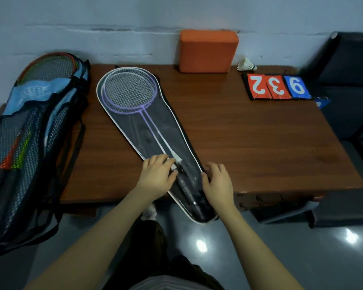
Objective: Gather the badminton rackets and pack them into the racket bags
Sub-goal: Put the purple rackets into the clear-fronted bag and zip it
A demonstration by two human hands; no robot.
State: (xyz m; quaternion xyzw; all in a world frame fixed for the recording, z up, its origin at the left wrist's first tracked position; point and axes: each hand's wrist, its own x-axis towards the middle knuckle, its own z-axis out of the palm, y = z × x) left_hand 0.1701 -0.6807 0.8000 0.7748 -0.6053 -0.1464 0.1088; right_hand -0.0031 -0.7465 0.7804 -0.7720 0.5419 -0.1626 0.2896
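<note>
Left hand (158, 174) spread flat on the handles of two purple rackets (130, 93), gripping nothing. Right hand (217, 183) curled loosely against the clear racket bag's (176, 130) edge, at the table's (260, 143) front edge. Mesh racket bag (29, 132), filled, overhanging the left edge.

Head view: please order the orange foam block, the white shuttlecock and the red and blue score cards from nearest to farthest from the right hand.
Measured from the right hand:
1. Red and blue score cards, on the table to the far right.
2. White shuttlecock, at the table's back edge, beyond the cards.
3. Orange foam block, against the wall; too close to the shuttlecock to call.
</note>
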